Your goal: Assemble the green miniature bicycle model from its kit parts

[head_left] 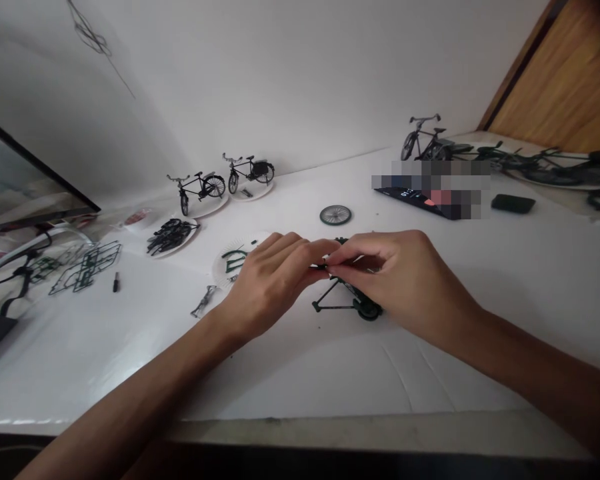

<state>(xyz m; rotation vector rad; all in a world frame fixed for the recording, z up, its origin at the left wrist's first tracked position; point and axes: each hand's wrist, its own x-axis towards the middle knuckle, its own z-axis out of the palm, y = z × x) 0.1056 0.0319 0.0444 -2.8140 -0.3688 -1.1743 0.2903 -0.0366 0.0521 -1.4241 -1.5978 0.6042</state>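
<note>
My left hand (270, 280) and my right hand (405, 277) meet at the middle of the table, fingertips pinched together. Between them is a small dark part (320, 267), mostly covered by the fingers, so its kind is unclear. Just below lies a dark green model bicycle frame (335, 307), partly hidden by my right hand. Beyond the hands, a loose spoked model wheel (335, 215) lies flat. A white paper plate (220, 257) with green curved pieces sits behind my left hand, and a grey model part (203, 301) lies beside its wrist.
Two model bicycles (200, 187) stand on plates at the back left, near a plate of black parts (173, 237). Green part frames (87, 267) and a small screwdriver (116, 283) lie left. A phone (415, 202), a green block (513, 203) and more model bicycles (425, 143) are right.
</note>
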